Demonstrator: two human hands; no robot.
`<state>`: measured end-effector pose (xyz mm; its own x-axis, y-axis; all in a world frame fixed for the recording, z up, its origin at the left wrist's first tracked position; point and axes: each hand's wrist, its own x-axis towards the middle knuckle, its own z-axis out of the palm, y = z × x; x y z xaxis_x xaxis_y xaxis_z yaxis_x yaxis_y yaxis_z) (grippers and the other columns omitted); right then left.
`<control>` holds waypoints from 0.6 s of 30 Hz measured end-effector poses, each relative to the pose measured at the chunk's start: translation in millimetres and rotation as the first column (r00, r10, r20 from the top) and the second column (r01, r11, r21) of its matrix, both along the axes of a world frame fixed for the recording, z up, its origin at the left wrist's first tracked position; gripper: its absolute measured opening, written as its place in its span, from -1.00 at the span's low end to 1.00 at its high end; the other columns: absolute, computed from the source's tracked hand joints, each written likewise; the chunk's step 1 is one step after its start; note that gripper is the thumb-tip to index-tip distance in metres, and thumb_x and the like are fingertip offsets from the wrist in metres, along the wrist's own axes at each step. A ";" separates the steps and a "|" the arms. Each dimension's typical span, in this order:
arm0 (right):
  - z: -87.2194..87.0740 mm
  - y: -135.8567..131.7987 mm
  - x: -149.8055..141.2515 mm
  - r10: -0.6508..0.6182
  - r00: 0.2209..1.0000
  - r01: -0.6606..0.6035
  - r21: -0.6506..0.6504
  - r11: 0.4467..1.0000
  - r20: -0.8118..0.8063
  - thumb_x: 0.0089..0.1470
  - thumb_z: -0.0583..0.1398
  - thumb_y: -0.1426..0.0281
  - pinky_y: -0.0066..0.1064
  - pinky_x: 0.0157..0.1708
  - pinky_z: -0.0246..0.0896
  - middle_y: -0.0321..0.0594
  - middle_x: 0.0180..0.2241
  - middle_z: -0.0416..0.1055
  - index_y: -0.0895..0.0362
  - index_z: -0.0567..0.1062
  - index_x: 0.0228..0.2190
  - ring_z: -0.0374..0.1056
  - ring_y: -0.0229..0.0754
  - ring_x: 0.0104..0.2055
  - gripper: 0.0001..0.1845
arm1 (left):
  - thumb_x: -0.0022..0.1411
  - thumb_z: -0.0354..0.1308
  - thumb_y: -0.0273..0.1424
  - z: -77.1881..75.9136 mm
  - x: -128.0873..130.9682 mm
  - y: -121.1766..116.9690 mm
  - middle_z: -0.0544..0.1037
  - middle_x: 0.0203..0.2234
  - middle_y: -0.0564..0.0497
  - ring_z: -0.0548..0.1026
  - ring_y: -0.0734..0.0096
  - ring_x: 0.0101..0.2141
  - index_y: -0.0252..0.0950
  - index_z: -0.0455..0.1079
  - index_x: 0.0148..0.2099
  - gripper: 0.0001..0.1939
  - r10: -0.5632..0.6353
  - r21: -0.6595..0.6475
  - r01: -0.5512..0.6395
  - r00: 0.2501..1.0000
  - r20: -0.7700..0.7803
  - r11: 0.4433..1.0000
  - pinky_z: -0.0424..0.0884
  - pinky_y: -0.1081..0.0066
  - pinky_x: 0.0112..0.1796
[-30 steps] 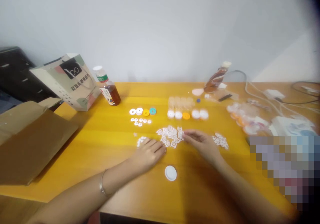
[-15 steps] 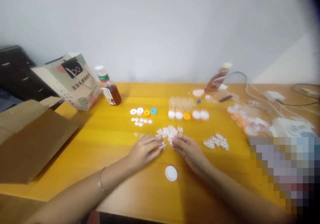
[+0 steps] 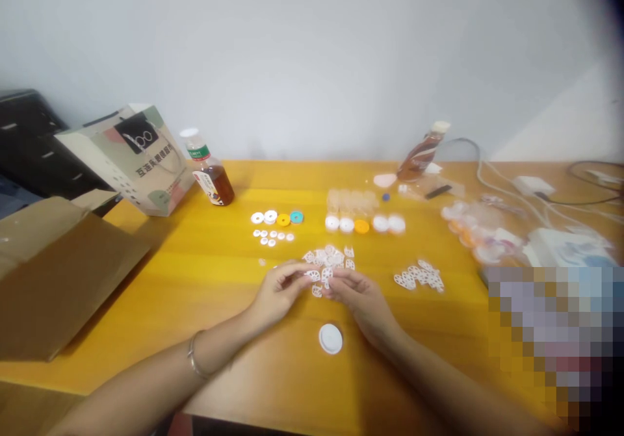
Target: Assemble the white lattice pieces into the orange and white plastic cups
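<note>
My left hand is closed in a pinch on a small white openwork plastic piece. Facing it, my right hand pinches a second white openwork piece between thumb and fingers. Both hands hover just in front of a loose pile of similar white pieces, and the two held pieces are close to each other. Nearer to me, a round white lid-like disc lies flat on the table. Another spread of flat white openwork pieces lies right of my right hand.
White, yellow and teal discs and small white buttons lie left of centre. Clear cups stand behind a row of discs. Two bottles, a paper bag, a cardboard box and cables surround them.
My left hand has lifted slightly and now shows a white piece in its fingertips. My right hand has come left, with a white piece in its pinch, so the hands are closer.
</note>
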<state>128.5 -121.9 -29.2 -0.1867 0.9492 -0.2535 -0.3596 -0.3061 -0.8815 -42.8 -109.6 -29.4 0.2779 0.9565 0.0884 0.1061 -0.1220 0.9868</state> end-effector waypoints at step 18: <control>0.0 1.1 4.0 -0.001 1.000 0.001 -0.021 1.000 0.013 -0.27 0.34 0.29 -0.29 -0.19 0.30 -0.27 -0.48 0.51 0.12 0.41 -0.49 0.44 -0.19 -0.35 -0.73 | 0.14 0.09 -0.37 3.3 -0.6 -5.1 0.41 -0.28 -0.07 0.41 0.43 -0.28 -0.35 0.29 -0.32 -0.88 -0.025 0.093 0.025 1.000 0.000 0.995 0.35 0.43 -0.25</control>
